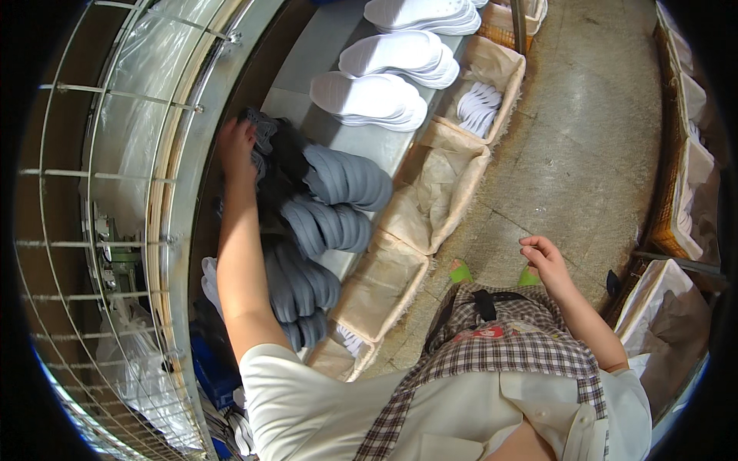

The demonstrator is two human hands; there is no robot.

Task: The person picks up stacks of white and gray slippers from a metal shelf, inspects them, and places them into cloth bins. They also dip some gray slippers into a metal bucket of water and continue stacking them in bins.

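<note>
My left hand reaches far over the grey shelf, its fingers bent against the shadowed far end of a stack of dark grey sole-shaped pieces. Their exact kind is hard to make out in the shade. Closer to me along the shelf lie more grey stacks, their rounded blue-grey ends turned toward the baskets. Beyond them rest stacks of white shoe soles. Above the floor on the right hangs my right hand, empty, its fingers loosely bent and apart.
Cloth-lined baskets run along the shelf's edge; some hold white pieces. A wire guard curves along the left, with clear plastic sheeting behind it. More lined baskets stand on the right across the tiled floor.
</note>
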